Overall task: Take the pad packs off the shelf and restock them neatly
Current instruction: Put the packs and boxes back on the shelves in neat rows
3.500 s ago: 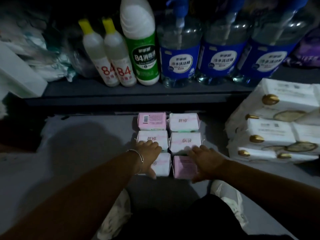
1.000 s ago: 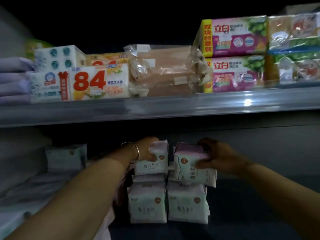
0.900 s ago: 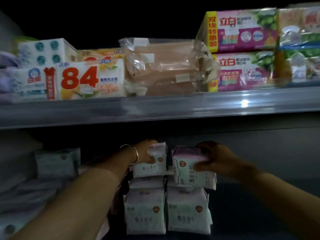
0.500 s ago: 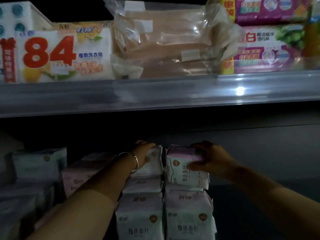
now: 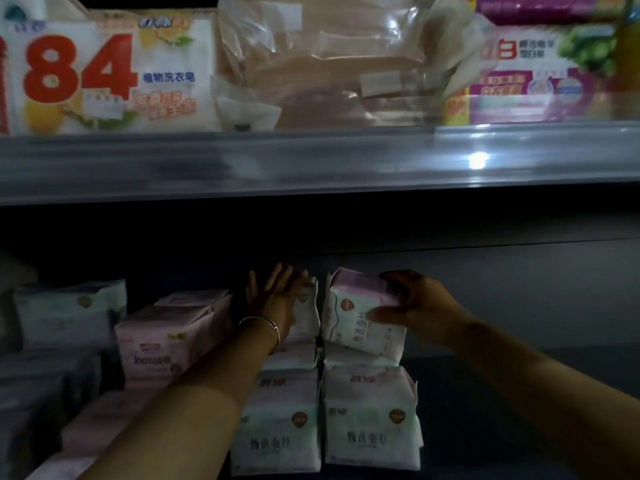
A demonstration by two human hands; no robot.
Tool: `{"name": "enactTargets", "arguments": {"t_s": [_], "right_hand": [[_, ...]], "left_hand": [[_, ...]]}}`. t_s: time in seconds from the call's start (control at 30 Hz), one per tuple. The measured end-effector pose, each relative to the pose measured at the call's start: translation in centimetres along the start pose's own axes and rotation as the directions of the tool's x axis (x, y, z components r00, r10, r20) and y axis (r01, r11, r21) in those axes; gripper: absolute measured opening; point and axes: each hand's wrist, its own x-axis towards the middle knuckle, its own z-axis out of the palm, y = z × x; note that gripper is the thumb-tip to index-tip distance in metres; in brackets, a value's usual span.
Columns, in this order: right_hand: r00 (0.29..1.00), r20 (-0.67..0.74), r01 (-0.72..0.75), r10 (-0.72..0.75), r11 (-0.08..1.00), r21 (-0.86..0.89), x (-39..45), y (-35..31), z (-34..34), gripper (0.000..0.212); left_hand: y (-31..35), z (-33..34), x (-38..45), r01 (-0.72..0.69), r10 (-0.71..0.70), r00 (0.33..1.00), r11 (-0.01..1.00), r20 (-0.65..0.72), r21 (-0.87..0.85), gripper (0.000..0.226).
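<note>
I'm looking into a dim lower shelf bay under a grey shelf edge [image 5: 311,161]. My left hand [image 5: 277,299], w/ a thin bangle [image 5: 259,322] on the wrist, is flat and spread, fingers straight, palm against the left side of the upper left pad pack [image 5: 306,313]; it isn't curled round anything. My right hand [image 5: 419,306] grips the upper right pad pack [image 5: 360,313], fingers over its top right corner and thumb across the front; that pack sits tilted, its bottom resting on the stack below. Both upper packs are side by side, nearly touching, on top of two front packs: the lower left pack [image 5: 280,434] and the lower right pack [image 5: 370,420], which stand upright at the shelf front, touching each other. Between upper and lower rows I see the tops of more packs, approx one layer, but can't tell how many. Left of my forearm is a pink pack [image 5: 162,344] lying angled, and further left a pale greenish pack [image 5: 69,313], blurry. On the shelf above: an "84" soap pack [image 5: 104,74], a clear plastic bag [image 5: 329,64] of brownish items, and a purple-and-yellow box [image 5: 530,74] at right.
</note>
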Motion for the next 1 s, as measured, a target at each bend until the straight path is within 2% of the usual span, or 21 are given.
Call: {"name": "enactTargets", "arguments": {"t_s": [0.03,0.07,0.1,0.13,0.17,0.23,0.27,0.33,0.4,0.47,0.5,0.53,0.57,0.6,0.67,0.7,0.77,0.83,0.93,1.0], "right_hand": [[1.0,-0.013,-0.018,0.019,0.996,0.088,-0.1,0.1,0.0,0.062],[0.999,-0.025,-0.033,0.038,0.983,0.178,-0.3,0.0,0.0,0.057],[0.997,-0.037,-0.05,0.061,0.965,0.257,-0.4,0.1,0.1,0.053],[0.995,-0.051,-0.064,0.084,0.948,0.312,-0.7,0.1,0.1,0.053],[0.993,-0.077,-0.061,0.092,0.942,0.331,-1.0,0.2,0.1,0.054],[0.985,-0.169,0.003,0.032,0.98,0.2,-1.8,0.2,0.2,0.064],[0.978,-0.204,0.053,-0.034,0.994,0.091,-2.3,0.2,0.3,0.067],[0.955,-0.223,0.182,-0.196,0.98,-0.08,-3.6,-0.4,0.5,0.062],[0.902,-0.211,0.323,-0.377,0.913,-0.248,-4.8,-0.8,0.9,0.056],[0.855,-0.169,0.412,-0.491,0.839,-0.355,-5.4,-0.6,1.1,0.057],[0.862,-0.148,0.42,-0.484,0.847,-0.325,-5.7,-0.4,0.9,0.059],[0.893,-0.126,0.394,-0.432,0.886,-0.245,-6.1,-0.5,0.6,0.06],[0.931,-0.11,0.339,-0.349,0.935,-0.103,-6.5,-0.7,0.3,0.061],[0.965,-0.091,0.252,-0.244,0.964,0.085,-6.8,-0.8,-0.1,0.059],[0.997,-0.06,0.07,-0.048,0.887,0.456,-7.3,-0.8,-0.5,0.047],[0.999,-0.039,-0.01,0.038,0.828,0.561,-7.2,-0.8,-0.6,0.04],[0.988,0.047,-0.145,0.15,0.746,0.65,-6.7,-0.4,-0.8,0.036],[0.978,0.14,-0.21,0.156,0.695,0.688,-6.4,-0.6,-1.0,0.048],[0.972,0.208,-0.223,0.111,0.715,0.662,-5.8,-1.4,-1.0,0.048],[0.967,0.205,-0.249,0.148,0.704,0.665,-5.1,-1.4,-0.7,0.066]], "left_hand": [[0.2,-0.1,-0.1,-0.036,0.027,0.997,0.994,-0.079,-0.104,0.07],[0.6,-0.4,-0.4,-0.038,-0.008,0.989,0.954,-0.151,-0.298,0.059],[1.0,-0.8,-0.5,-0.012,-0.099,0.979,0.846,-0.179,-0.533,0.049],[1.6,-1.5,-0.8,0.048,-0.196,0.974,0.67,-0.114,-0.741,0.042],[2.3,-2.2,-1.2,0.126,-0.253,0.967,0.479,0.001,-0.869,0.041],[3.2,-3.6,-2.0,0.299,-0.25,0.936,0.194,0.248,-0.934,0.054],[3.6,-4.3,-2.6,0.4,-0.189,0.904,0.062,0.383,-0.914,0.059],[4.1,-5.6,-3.4,0.557,-0.031,0.827,-0.099,0.562,-0.825,0.071],[4.7,-6.6,-4.0,0.604,0.032,0.795,-0.146,0.606,-0.784,0.075],[5.2,-7.2,-4.4,0.587,0.037,0.808,-0.125,0.588,-0.8,0.056],[5.4,-7.4,-4.7,0.563,0.021,0.826,-0.1,0.564,-0.821,0.04],[5.4,-7.3,-4.9,0.527,0.002,0.849,-0.086,0.528,-0.846,0.026],[5.3,-7.1,-5.1,0.478,-0.015,0.877,-0.082,0.48,-0.875,0.023],[5.1,-6.8,-5.3,0.431,-0.026,0.899,-0.107,0.436,-0.896,0.034],[4.8,-6.9,-5.6,0.369,-0.031,0.924,-0.182,0.381,-0.911,0.053],[4.7,-7.0,-5.8,0.349,-0.031,0.931,-0.217,0.363,-0.912,0.057],[4.7,-7.1,-5.9,0.315,-0.017,0.944,-0.243,0.329,-0.917,0.062],[4.9,-7.1,-6.0,0.278,-0.011,0.957,-0.241,0.289,-0.93,0.067],[5.2,-6.7,-5.8,0.234,0.015,0.972,-0.184,0.236,-0.955,0.082],[5.1,-6.2,-5.5,0.216,0.041,0.976,-0.125,0.212,-0.968,0.088]]}}
